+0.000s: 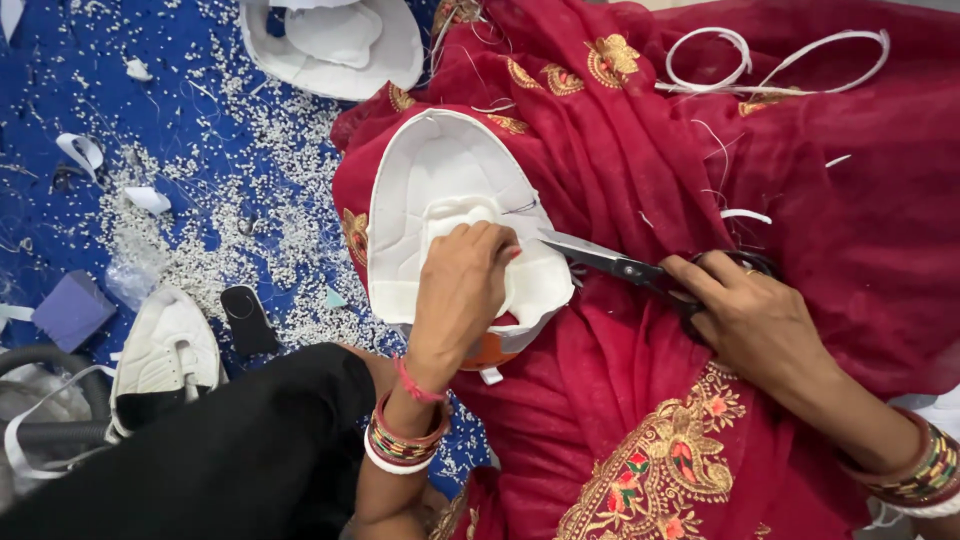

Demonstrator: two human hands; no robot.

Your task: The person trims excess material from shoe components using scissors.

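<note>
A white moulded shoe-upper piece (430,180) lies on my lap over red embroidered cloth (640,150). My left hand (460,290) presses on its lower middle, fingers curled over a raised white part. My right hand (745,320) grips black-handled scissors (610,262). Their blades point left and touch the right edge of the white piece, near my left fingertips. An orange part peeks out under the white piece, below my left hand.
A blue floor mat (120,130) at left is strewn with small white trimmings. Another white moulded piece (335,45) lies at the top. A white shoe part (165,355), a purple block (72,310) and white strips (770,60) lie around.
</note>
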